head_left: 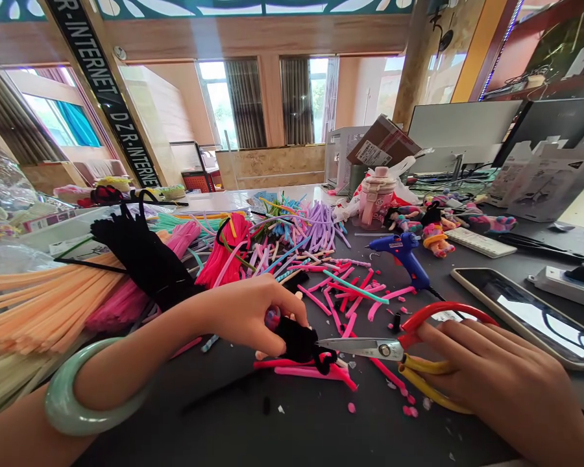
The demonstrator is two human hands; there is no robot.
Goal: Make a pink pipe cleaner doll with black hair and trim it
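Observation:
Between the fingers of my left hand point(250, 314) is a small fuzzy black piece point(299, 338), seemingly of pipe cleaner, with a curled end to its right. Part of it is hidden by the fingers. My right hand point(496, 376) grips scissors point(387, 349) with one red and one yellow handle. Their blades point left and their tips meet the black piece; they look nearly closed. Below the piece lie pink pipe cleaner strips point(311, 374) on the dark tabletop point(214, 421). A pale green bangle point(90, 389) circles my left wrist.
Bundles of peach point(43, 305), black point(146, 259) and purple pipe cleaners point(321, 224) lie left and ahead. Cut pink pieces point(340, 298) are scattered centrally. A blue glue gun point(403, 256), a phone point(525, 311), a power strip point(569, 285) and a pink bottle point(374, 198) stand or lie rightward.

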